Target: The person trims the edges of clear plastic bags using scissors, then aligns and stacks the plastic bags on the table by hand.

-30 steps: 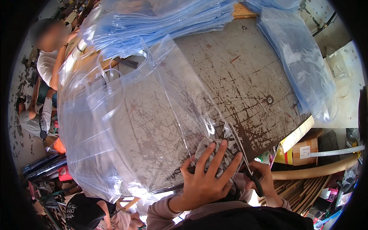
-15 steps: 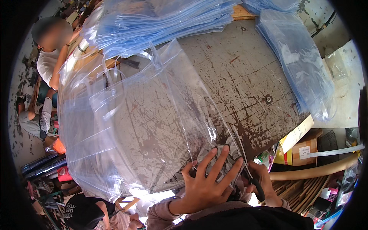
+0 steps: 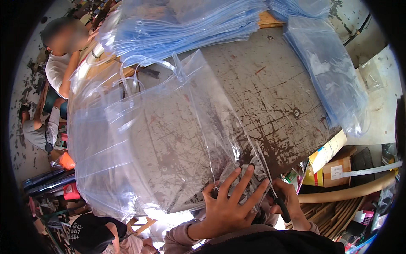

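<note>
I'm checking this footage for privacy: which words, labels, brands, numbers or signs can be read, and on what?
Black top, lower left: white lettering, which I won't copy out.
White label on the cardboard box: print too small to read.
Clear plastic bag under the left hand: no lettering I can make out.

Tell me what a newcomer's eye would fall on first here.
Probably the glossy clear plastic with looped handles, spread across the left and middle of the scratched grey table. Next, the thick stack of blue-tinted plastic at the table's far side. Then, at the near edge, the left grip, spread on clear plastic, and the right grip around a black-handled tool, probably scissors.
</note>
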### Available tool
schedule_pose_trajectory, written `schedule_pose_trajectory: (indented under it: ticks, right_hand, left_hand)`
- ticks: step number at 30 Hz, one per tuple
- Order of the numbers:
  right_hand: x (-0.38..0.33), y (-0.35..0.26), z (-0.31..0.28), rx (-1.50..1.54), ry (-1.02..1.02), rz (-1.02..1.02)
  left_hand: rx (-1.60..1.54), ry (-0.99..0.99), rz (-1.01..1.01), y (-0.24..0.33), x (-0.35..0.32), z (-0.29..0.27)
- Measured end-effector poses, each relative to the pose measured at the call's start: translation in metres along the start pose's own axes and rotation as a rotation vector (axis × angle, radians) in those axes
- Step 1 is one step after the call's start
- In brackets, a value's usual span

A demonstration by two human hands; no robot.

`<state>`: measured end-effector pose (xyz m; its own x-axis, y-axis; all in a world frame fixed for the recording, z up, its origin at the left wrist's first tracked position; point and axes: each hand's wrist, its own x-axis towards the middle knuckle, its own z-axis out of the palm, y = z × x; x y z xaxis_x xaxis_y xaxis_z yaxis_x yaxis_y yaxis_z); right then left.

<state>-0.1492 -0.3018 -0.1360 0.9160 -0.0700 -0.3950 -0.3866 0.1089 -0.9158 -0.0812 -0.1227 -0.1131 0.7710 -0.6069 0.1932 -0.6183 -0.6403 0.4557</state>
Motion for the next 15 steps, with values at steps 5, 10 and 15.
schedule_pose_trajectory:
  ticks: [5,10,15]
  right_hand:
    - [-0.003,0.008,-0.008,-0.133,-0.046,0.074]
    - [-0.003,-0.001,0.0,-0.16,-0.068,0.081]
    - [0.001,-0.001,-0.005,-0.161,-0.065,0.053]
  left_hand:
    - [-0.014,-0.001,0.017,0.001,0.001,-0.003]
    - [-0.872,-0.018,-0.684,0.012,-0.043,0.006]
    - [-0.218,0.28,-0.406,0.017,-0.026,-0.006]
